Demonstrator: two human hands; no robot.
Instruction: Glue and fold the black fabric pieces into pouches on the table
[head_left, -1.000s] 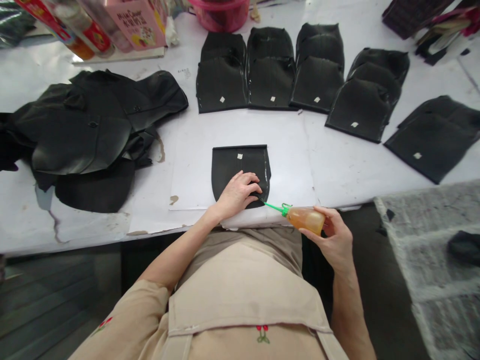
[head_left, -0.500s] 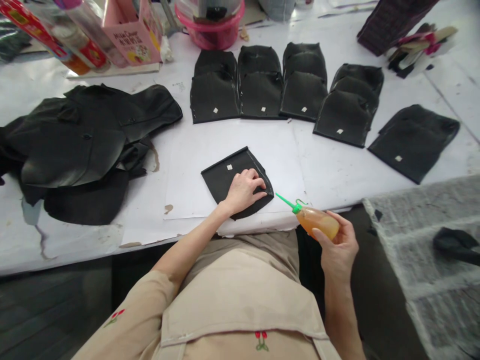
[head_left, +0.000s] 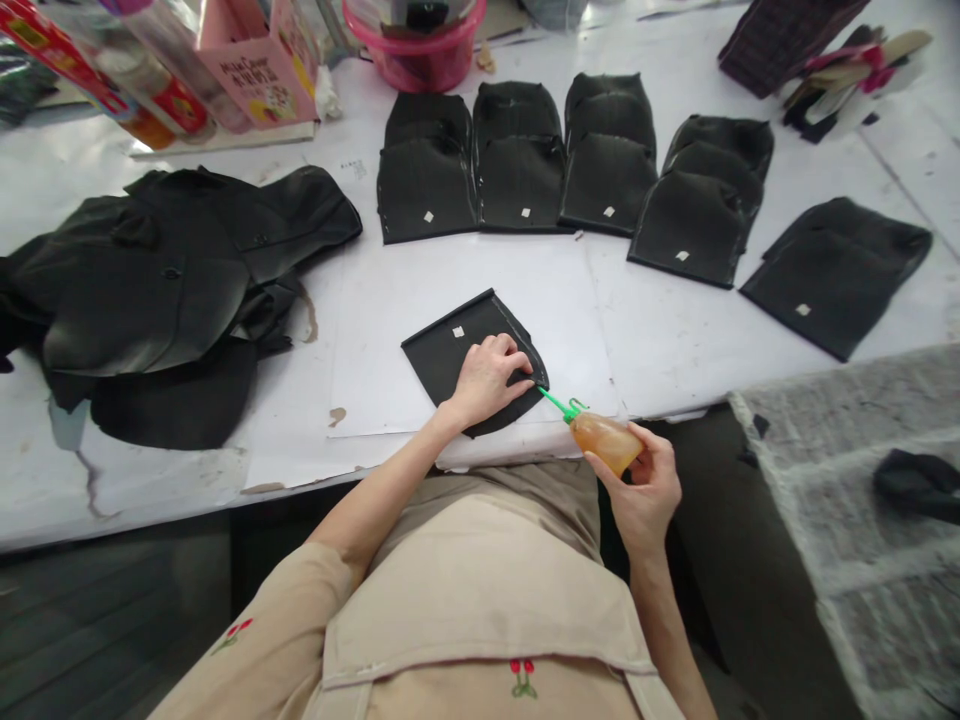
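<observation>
- Bottle (head_left: 604, 445) shifted left; nozzle (head_left: 553, 402) at black piece's (head_left: 444, 360) edge.
- Right hand (head_left: 646, 482) clamped round bottle; left hand (head_left: 487, 380) pressing piece, fingers together.
- Right edge (head_left: 517, 325) pale-lined; near edge (head_left: 504, 416) seemingly remains.

White table (head_left: 675, 345) with a curving row

A pale sheet (head_left: 570, 300) lay on the tabletop, beneath one black piece (head_left: 450, 365) set askew. From that piece as dial centre, five groups of overlapping black pieces (head_left: 607, 185) curved from about half past eleven to half past two. A black heap (head_left: 150, 310) sprawled towards half past nine. A thin board (head_left: 281, 131) sat near eleven, a pink tub (head_left: 420, 65) just before twelve, a dark container (head_left: 791, 42) near half past one, and a blurred bundle (head_left: 851, 85) by two.
</observation>
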